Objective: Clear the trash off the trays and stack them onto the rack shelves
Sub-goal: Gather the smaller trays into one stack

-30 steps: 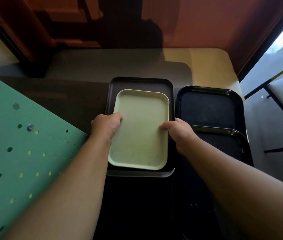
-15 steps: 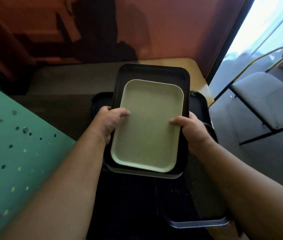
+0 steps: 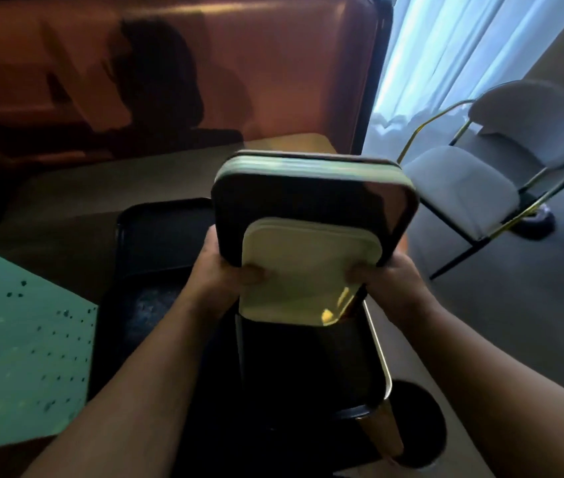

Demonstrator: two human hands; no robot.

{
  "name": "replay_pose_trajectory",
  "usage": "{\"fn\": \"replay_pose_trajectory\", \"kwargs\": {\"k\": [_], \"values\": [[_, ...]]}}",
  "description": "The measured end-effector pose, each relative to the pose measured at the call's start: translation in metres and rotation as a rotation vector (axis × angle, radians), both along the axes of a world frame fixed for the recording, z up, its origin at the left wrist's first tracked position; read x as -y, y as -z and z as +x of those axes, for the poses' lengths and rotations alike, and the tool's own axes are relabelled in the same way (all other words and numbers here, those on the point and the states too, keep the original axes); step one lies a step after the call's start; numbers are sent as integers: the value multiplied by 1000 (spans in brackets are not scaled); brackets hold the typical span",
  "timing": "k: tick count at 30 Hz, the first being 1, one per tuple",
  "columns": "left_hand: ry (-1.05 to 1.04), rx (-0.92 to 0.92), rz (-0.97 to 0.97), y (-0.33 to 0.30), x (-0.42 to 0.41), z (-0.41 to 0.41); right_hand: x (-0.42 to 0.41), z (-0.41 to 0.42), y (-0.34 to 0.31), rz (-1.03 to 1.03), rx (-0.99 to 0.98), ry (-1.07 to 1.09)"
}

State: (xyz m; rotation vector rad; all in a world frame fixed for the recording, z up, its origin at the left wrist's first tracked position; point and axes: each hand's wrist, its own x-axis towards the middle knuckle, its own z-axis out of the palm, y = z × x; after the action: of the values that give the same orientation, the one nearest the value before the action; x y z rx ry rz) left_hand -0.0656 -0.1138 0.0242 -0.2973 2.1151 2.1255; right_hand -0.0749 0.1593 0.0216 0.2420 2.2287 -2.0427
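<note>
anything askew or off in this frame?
Yes: the small cream tray sits skewed toward the near end of the tilted dark tray, pinned by both thumbs, left hand and right hand. No trash visible.

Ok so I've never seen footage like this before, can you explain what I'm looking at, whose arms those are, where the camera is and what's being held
There is no machine here. The picture comes from a wide-angle camera worn on a person's head, looking forward and down, so the two bare arms reaching in from the bottom are that person's own.

The left hand and the right hand grip a small stack of serving trays from either side: a cream tray lying on a larger dark tray, lifted and tilted up. The picture is blurred with motion.

Below them more dark trays lie on the table. A green dotted panel fills the left side. A grey chair with a gold-coloured frame stands to the right by a bright curtain.
</note>
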Motion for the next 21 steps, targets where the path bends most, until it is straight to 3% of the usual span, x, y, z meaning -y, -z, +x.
{"fn": "replay_pose_trajectory", "kwargs": {"k": [7,12,17,21], "values": [[-103,-93,-222,13,-33,32,-22,21,20,263,-104,41],[-114,-79,-246,20,-37,49,-31,28,26,235,-174,-32],[-64,-107,-300,21,-36,52,-31,31,41,309,-25,-84],[-80,-91,-345,30,-34,49,-29,29,48,285,-36,-51]]}}
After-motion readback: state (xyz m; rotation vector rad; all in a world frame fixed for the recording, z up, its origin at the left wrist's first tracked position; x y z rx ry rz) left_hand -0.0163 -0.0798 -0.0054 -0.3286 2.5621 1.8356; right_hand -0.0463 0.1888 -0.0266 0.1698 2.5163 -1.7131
